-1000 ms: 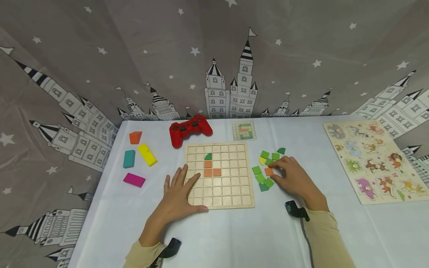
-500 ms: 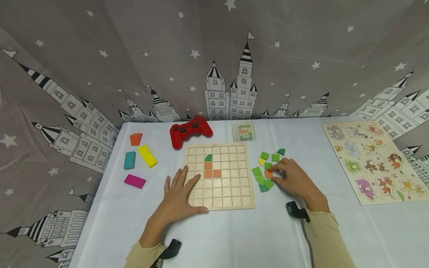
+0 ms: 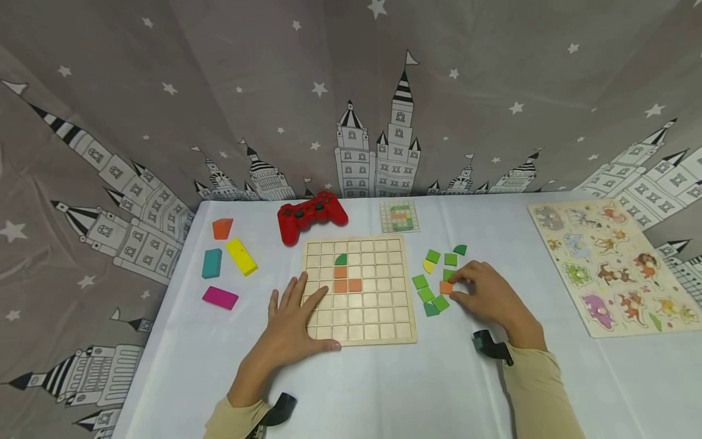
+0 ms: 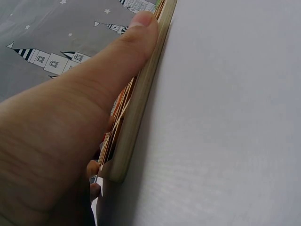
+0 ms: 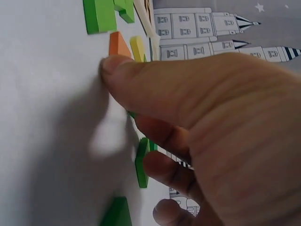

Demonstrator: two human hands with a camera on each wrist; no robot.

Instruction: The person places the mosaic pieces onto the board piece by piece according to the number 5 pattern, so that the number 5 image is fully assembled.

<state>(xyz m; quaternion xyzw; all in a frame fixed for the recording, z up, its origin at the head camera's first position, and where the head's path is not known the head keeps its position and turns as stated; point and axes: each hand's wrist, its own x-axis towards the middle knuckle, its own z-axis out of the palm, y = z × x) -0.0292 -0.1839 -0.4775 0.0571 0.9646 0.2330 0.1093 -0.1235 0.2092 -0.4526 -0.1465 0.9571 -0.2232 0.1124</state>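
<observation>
A wooden grid board (image 3: 378, 311) lies on the white cloth, holding a green quarter-circle piece (image 3: 341, 260) and three orange squares (image 3: 340, 285). My left hand (image 3: 290, 329) rests at its left side with fingers spread, the thumb (image 4: 136, 37) along the near edge. To the right of the board, my right hand (image 3: 488, 296) pinches an orange square tile (image 3: 445, 287) between thumb and index finger, low at the cloth; the thumb covers part of it in the right wrist view. A green square tile (image 3: 448, 274) touches or nearly touches its far side.
Several green tiles (image 3: 426, 294) and a yellow piece (image 3: 428, 266) lie around the right fingers. Behind the board are a patterned card (image 3: 399, 216) and a red game controller (image 3: 312, 214). Coloured blocks (image 3: 241, 256) sit left; an animal puzzle (image 3: 614, 268) lies right.
The right hand has shifted slightly right, and the orange square tile has moved right with it. A green tile beside it has also slid right. The left hand stays put.
</observation>
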